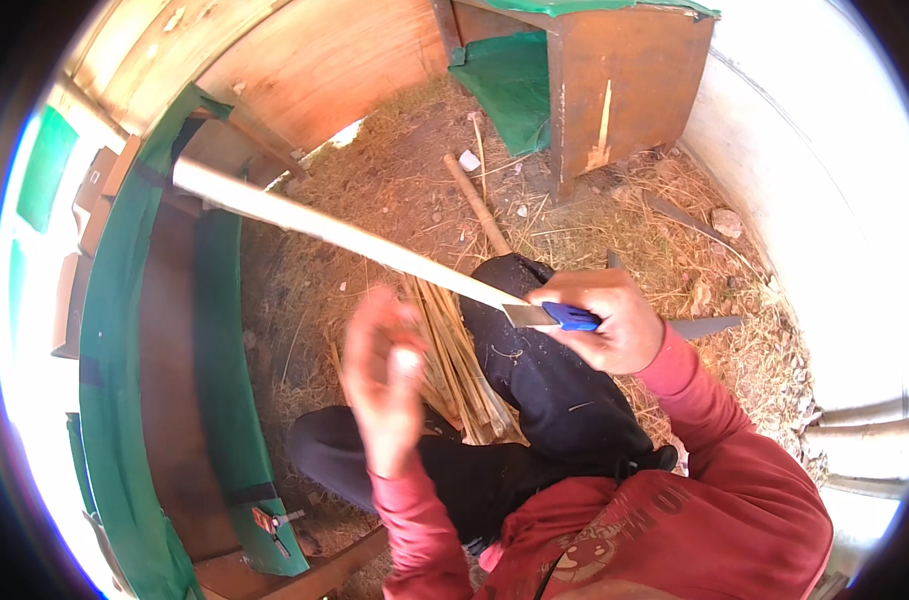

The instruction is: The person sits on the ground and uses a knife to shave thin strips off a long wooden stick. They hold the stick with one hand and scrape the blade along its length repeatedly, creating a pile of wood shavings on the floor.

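- Pale strip (345, 235): suspended in the air, extended diagonally from upper left down to the right hand (620, 325); near end set against the blade (528, 315) of the blue-handled knife (572, 316).
- Right hand: fingers clamped around the blue handle; cannot tell whether also clamped on the strip.
- Left hand (385, 385): raised below the strip and seen apart from it; blurred by motion, fingers loosely bent, thumb apart from fingers.
- Bundle of thin strips (465, 380): laid lengthwise between the legs, in dark trousers (550, 365).
- Round wooden stick (475, 205): on the straw-strewn ground (395, 145), beyond the knees.
- Grey metal blade (705, 327): on the ground, right of the legs.
- Brown cabinet (630, 90): at the far side, partly draped in green cloth (510, 85).
- Long brown shelf (175, 400): along the left, likewise edged in green.
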### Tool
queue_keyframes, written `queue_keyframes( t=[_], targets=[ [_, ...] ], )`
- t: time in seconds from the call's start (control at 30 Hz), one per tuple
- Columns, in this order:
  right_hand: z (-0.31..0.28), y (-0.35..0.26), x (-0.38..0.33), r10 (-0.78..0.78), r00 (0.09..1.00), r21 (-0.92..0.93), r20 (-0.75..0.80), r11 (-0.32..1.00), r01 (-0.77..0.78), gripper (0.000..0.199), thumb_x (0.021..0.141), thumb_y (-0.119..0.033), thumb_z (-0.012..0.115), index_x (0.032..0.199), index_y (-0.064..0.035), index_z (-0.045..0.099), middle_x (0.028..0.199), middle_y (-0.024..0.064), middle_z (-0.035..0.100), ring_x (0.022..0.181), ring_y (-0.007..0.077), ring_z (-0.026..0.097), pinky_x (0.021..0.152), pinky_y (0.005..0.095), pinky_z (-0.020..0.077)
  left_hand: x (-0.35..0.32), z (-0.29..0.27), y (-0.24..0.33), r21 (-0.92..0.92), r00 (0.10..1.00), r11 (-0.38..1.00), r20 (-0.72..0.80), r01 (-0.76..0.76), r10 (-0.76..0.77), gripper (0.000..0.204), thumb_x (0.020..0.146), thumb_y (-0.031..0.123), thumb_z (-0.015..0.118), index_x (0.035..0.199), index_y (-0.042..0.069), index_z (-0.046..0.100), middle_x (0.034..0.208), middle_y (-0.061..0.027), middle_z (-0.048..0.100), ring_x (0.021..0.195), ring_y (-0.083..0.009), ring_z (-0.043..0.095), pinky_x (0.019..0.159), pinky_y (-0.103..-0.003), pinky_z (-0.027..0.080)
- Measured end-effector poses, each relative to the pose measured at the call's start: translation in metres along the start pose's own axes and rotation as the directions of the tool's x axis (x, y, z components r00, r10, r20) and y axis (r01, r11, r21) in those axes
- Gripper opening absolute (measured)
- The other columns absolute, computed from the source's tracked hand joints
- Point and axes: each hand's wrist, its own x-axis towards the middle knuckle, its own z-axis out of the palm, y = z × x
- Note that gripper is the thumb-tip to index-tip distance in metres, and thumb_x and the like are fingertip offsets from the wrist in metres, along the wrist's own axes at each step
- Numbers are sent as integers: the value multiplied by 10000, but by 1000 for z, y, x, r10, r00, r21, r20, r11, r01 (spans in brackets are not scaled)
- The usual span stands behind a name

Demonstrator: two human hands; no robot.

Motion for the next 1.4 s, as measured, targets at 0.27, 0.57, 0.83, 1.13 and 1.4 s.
queue_keyframes(
  t=[0.27, 0.57, 0.83, 1.13, 1.4],
  targets=[
    [-16, 58, -1, 60, 990, -233, -126, 968, -89, 232, 808, -63, 753, 1029, -12, 705, 891, 124, 695, 767, 296, 686, 655, 360, 516, 31, -21, 24, -91, 936, 933, 1, -349, 351, 256, 957, 211, 671, 1110, 9, 637, 944, -263, 695, 666, -252, 696, 585, -342, 584],
    [45, -9, -52, 464, 885, 277, -38, 856, -437, 367, 905, -216, 734, 1232, -75, 646, 782, 86, 703, 558, 141, 605, 545, 298, 476, -96, 41, -21, 320, 913, 880, -89, -352, 398, 305, 938, 264, 699, 1016, -19, 614, 986, -309, 668, 760, -370, 724, 629, -414, 619],
    [64, -2, -58, 489, 872, 248, 3, 845, -474, 329, 866, -223, 773, 1110, -20, 690, 810, 127, 698, 566, 236, 633, 555, 327, 495, -111, 19, -21, 260, 955, 923, 10, 284, -297, 374, 999, 95, 581, 1354, -21, 561, 1068, -234, 713, 890, -283, 742, 751, -334, 593],
    [39, -6, -48, 367, 930, 103, 18, 925, -367, 461, 861, -249, 782, 1207, -40, 560, 805, 56, 703, 609, 144, 646, 542, 294, 470, -116, 44, -4, -109, 694, 696, 274, 710, -666, 266, 1053, 236, 519, 1126, -14, 570, 503, 71, 413, 374, -11, 326, 370, -213, 221],
    [-5, 13, -42, 261, 942, -401, 209, 902, -161, 368, 953, -410, 613, 931, -43, 608, 690, 132, 619, 612, 352, 624, 556, 438, 471, -134, 46, 2, -194, 710, 686, 275, 702, -648, 261, 1076, 230, 449, 1148, -8, 531, 503, 86, 341, 385, -2, 256, 371, -209, 187]
  ],
)
